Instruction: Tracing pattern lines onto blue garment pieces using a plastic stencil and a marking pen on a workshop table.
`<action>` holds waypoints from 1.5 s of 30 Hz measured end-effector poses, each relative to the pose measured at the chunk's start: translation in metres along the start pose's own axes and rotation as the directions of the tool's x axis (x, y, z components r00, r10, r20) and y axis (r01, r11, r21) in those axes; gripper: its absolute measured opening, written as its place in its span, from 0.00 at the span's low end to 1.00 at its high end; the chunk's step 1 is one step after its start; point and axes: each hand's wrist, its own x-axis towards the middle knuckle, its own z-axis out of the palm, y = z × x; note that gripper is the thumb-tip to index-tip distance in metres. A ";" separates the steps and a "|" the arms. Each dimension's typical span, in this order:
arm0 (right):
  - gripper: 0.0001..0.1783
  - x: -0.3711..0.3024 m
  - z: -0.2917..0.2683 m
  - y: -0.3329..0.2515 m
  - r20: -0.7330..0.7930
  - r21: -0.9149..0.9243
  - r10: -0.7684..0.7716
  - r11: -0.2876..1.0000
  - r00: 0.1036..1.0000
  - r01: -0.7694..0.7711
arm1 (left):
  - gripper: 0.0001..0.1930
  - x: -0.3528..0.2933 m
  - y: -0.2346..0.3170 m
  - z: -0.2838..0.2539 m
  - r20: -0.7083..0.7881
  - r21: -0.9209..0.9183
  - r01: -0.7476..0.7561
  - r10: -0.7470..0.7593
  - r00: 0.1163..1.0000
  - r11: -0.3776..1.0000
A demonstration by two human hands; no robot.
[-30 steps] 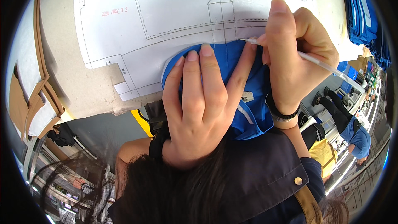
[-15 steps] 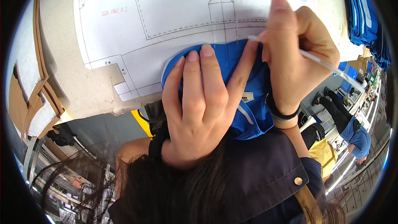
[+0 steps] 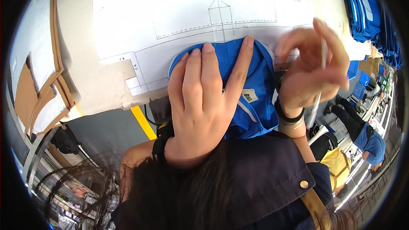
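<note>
My left hand [image 3: 200, 102] lies flat with fingers spread on a blue garment piece [image 3: 265, 74], holding it down. The garment's curved far edge rests over a white paper pattern [image 3: 183, 6] printed with solid and dashed lines. A small light label [image 3: 250, 96] shows on the cloth right of my index finger. To the right, apart from the cloth, my right hand [image 3: 313, 66] is raised and smeared by motion. A thin white pen [image 3: 316, 108] is held in it, slanting down across the palm.
Brown cardboard pieces [image 3: 42, 85] stand at the left of the pale table [image 3: 76, 30]. Folded blue garments [image 3: 355, 8] are stacked at the far right. A person in a blue top [image 3: 375, 145] is beyond on the right, near a yellow bag [image 3: 334, 166].
My right hand has lifted from the cloth edge and swung right, turning the pen more upright. My left hand stays on the garment. The view has shifted slightly.
</note>
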 end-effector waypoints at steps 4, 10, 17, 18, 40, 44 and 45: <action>0.26 -0.016 -0.058 0.005 0.358 -0.183 -0.213 0.939 0.909 0.291 | 0.08 -0.002 0.000 -0.002 -0.019 -0.016 -0.019 0.019 1.000 1.000; 0.25 -0.052 -0.060 -0.012 0.294 -0.423 0.075 0.904 0.953 0.059 | 0.08 -0.005 -0.008 -0.001 -0.042 -0.031 -0.025 0.024 0.999 0.999; 0.21 -0.103 -0.072 -0.022 0.287 -0.211 0.406 0.910 0.868 -0.356 | 0.08 -0.007 -0.005 -0.004 -0.067 -0.047 -0.055 0.051 0.996 0.997; 0.19 -0.105 -0.074 -0.024 0.327 -0.145 0.501 0.864 0.801 -0.482 | 0.08 -0.008 -0.004 -0.008 -0.069 -0.050 -0.056 0.052 0.996 0.997; 0.17 -0.114 -0.104 -0.056 -0.010 0.134 0.022 0.991 1.000 -0.021 | 0.07 -0.089 0.032 -0.094 0.002 -0.197 -0.050 0.051 0.999 0.979; 0.19 -0.083 -0.105 -0.060 -0.162 -0.028 0.034 0.999 0.986 -0.039 | 0.07 -0.069 0.028 -0.093 0.026 -0.218 -0.053 0.060 0.998 0.974; 0.22 -0.078 -0.097 -0.065 -0.122 -0.031 -0.058 0.998 0.991 0.055 | 0.07 -0.071 0.028 -0.090 0.020 -0.222 -0.050 0.055 0.998 0.974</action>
